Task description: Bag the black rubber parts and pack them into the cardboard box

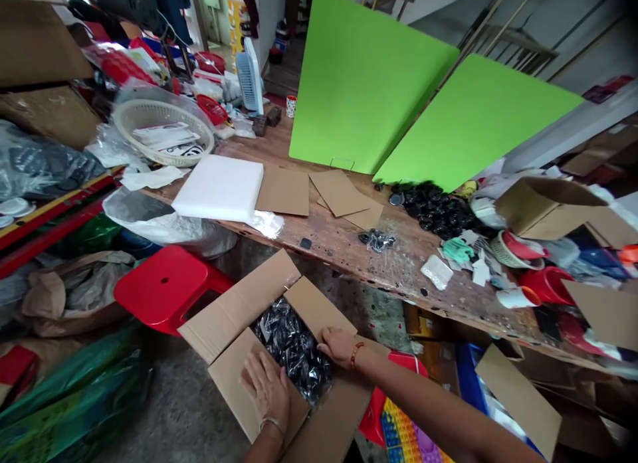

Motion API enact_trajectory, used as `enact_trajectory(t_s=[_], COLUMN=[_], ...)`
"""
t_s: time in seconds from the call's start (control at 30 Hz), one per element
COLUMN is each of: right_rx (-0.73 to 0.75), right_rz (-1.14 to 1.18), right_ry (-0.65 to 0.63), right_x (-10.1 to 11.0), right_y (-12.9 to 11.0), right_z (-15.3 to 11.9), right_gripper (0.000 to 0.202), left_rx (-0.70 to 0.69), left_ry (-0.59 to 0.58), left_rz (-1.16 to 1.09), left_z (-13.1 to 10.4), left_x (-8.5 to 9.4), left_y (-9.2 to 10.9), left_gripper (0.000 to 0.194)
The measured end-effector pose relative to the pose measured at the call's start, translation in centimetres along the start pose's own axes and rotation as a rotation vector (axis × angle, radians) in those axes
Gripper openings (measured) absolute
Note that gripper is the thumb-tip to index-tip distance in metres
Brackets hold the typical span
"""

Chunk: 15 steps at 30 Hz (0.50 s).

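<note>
Carton (234, 317) floor hidden; forearms (428, 398) cropped

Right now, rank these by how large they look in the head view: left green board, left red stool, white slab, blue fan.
1. Left green board
2. Left red stool
3. White slab
4. Blue fan

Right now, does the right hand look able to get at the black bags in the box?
Likely yes: the right hand is beside the black bags, and the open box leaves them mostly uncovered.
</note>
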State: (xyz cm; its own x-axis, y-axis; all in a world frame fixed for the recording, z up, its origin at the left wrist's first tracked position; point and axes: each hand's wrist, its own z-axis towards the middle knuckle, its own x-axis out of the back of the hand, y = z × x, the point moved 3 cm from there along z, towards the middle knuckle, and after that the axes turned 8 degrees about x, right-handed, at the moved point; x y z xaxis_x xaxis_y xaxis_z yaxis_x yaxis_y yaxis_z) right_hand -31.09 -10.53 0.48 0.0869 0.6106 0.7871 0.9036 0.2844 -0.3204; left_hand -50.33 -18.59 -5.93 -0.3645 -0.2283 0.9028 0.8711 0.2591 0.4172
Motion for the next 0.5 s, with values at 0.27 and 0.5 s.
enact_trajectory(t_s=[0.27,0.5], right_rx=[0.244,0.38], right_rz=[-0.053,-0.045], right_ry=[0.19,0.364], right_x=[4.4,1.8], right_y=[4.3,0.3], right_z=[4.0,8.8], right_gripper=[0.06,0.057], left_rx=[-0.036,0.21], left_ry=[-0.061,0.124], left_rz=[-0.067,-0.023], left_z=[1.3,0.8], left_x=[-0.6,-0.7], left_y=[0.3,0.0], left_gripper=[0.054,0.069])
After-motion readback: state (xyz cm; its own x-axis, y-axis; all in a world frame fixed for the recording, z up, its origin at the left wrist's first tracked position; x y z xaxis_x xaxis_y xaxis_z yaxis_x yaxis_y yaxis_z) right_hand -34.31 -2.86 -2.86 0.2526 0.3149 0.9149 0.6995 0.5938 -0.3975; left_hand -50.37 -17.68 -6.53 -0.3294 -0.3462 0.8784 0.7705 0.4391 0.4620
